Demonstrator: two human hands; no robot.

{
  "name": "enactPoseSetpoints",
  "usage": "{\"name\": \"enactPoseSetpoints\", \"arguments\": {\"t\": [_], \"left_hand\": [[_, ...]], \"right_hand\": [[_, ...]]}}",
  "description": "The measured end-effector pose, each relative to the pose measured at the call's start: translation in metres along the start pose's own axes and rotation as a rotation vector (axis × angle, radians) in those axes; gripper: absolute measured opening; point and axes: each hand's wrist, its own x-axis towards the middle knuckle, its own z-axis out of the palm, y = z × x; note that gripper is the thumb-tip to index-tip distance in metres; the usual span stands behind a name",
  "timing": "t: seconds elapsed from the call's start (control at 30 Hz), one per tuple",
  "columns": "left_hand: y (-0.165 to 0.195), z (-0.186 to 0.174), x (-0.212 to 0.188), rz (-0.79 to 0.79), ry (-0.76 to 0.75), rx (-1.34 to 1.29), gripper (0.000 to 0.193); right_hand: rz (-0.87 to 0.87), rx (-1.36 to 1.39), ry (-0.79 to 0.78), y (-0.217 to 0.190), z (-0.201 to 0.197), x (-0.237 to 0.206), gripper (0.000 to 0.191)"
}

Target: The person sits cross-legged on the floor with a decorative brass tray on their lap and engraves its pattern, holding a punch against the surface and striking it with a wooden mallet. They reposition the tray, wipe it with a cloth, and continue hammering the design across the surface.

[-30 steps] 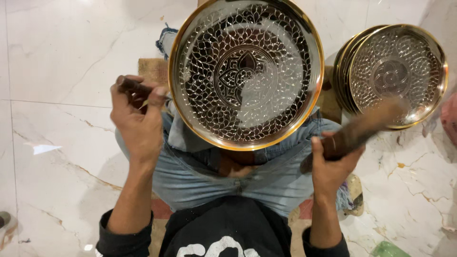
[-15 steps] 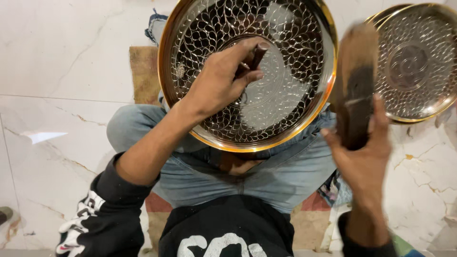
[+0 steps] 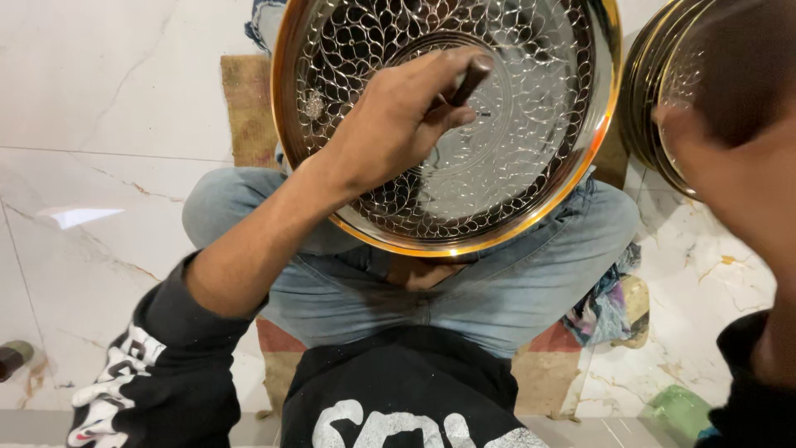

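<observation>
While left hand (image 3: 398,116) pinches dark punch (image 3: 471,79) tip-down on engraved brass plate (image 3: 531,166) over lap, right hand (image 3: 730,158) looms blurred, finger state unclear.

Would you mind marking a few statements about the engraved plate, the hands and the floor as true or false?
1. The left hand holds a dark punch-like tool against the inside of the engraved plate. True.
2. The engraved plate lies flat on the marble floor. False: it rests on the person's lap, over the jeans.
3. More gold-rimmed plates stand to the right of the engraved plate. True.
4. The right hand rests on the plate's centre. False: it is raised close to the camera, blurred, off to the right.
5. The floor is dark wood. False: it is pale veined marble.
</observation>
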Motion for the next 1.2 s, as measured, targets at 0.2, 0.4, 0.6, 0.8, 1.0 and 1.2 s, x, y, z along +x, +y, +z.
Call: {"name": "enactPoseSetpoints", "arguments": {"t": [0.2,0.4,0.6,0.8,1.0,1.2], "left_hand": [[-0.004,-0.005,0.017,0.177,-0.095,-0.065,0.049],[-0.004,-0.008,0.036,0.273,-0.26,-0.031,0.051],[-0.003,-0.008,0.056,0.33,-0.485,-0.094,0.054],[0.008,-0.004,0.068,0.157,-0.777,0.044,0.043],[0.01,-0.007,0.059,0.219,-0.545,-0.054,0.049],[-0.008,-0.013,0.054,0.299,-0.395,-0.039,0.056]], "right_hand": [[-0.072,-0.157,0.057,-0.022,0.004,-0.017,0.047],[-0.097,-0.574,0.105,-0.064,0.02,-0.044,0.067],[0.072,-0.308,0.254,-0.082,0.059,-0.077,0.072],[0.285,-0.099,0.309,-0.067,0.092,-0.113,0.08],[0.43,-0.016,0.329,-0.058,0.099,-0.123,0.083],[0.417,-0.033,0.307,-0.044,0.077,-0.111,0.089]]}}
